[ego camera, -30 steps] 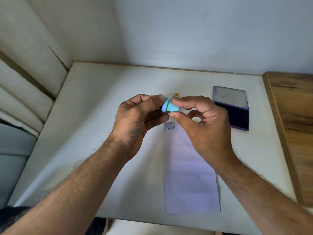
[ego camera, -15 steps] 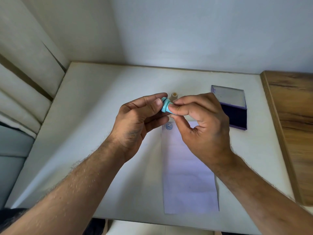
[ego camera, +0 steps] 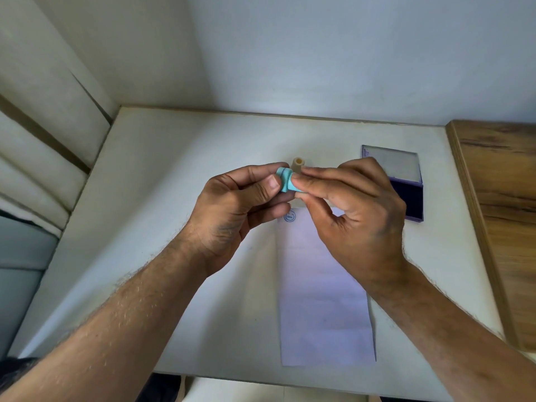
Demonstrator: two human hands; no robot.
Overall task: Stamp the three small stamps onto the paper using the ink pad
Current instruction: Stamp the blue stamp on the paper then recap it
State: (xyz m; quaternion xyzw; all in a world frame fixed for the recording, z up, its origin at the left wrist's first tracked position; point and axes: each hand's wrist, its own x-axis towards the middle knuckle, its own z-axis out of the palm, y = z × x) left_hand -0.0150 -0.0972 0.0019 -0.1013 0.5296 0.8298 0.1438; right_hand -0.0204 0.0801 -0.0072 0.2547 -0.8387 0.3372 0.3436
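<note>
left hand (ego camera: 232,207): pinching the teal stamp (ego camera: 287,182), same as before
right hand (ego camera: 356,210): fingers clamp its other end, thumb now tucked under
stamp: held above the paper (ego camera: 322,285), barely moved
ink pad (ego camera: 406,184): open, right side of tabletop (ego camera: 174,169)

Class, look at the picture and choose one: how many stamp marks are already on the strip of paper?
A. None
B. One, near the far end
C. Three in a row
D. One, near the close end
B: the paper shows a single round blue mark at its far end, just below the hands; the rest of the strip shows no mark.
</note>
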